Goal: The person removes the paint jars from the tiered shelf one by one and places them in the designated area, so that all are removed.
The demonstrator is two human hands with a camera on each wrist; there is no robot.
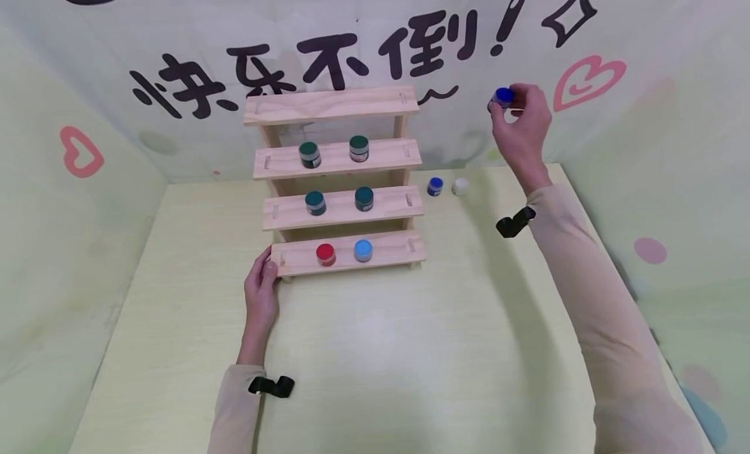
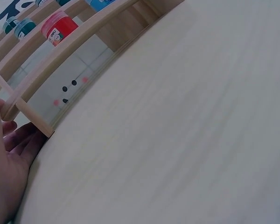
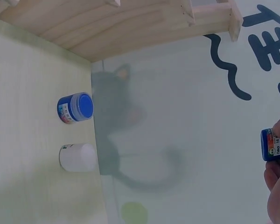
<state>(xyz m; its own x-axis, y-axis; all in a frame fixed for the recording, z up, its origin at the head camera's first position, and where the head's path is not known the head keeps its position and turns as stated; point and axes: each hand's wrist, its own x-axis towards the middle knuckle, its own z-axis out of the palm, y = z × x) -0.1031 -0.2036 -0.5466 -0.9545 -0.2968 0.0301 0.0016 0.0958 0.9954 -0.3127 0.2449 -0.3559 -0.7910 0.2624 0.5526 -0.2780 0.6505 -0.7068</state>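
Observation:
My right hand point(image 1: 525, 125) is raised at the right and pinches a dark blue paint jar point(image 1: 502, 98) between thumb and fingers. The same jar point(image 3: 273, 144) shows its label in the right wrist view. At the lower left corner of a four-tier wooden rack point(image 1: 381, 242), my left hand point(image 1: 262, 291) grips the end of the bottom board. The left wrist view has the fingers point(image 2: 25, 142) beside the rack's leg. On the bottom tier stand a red jar point(image 1: 325, 254) and a light blue jar point(image 1: 363, 250).
Two dark green jars point(image 1: 315, 203) stand on the second tier and two more point(image 1: 309, 154) on the third. Right of the rack, another blue jar point(image 1: 435, 186) and a white jar point(image 1: 459, 187) stand on the table point(image 1: 375, 350) near the back wall.

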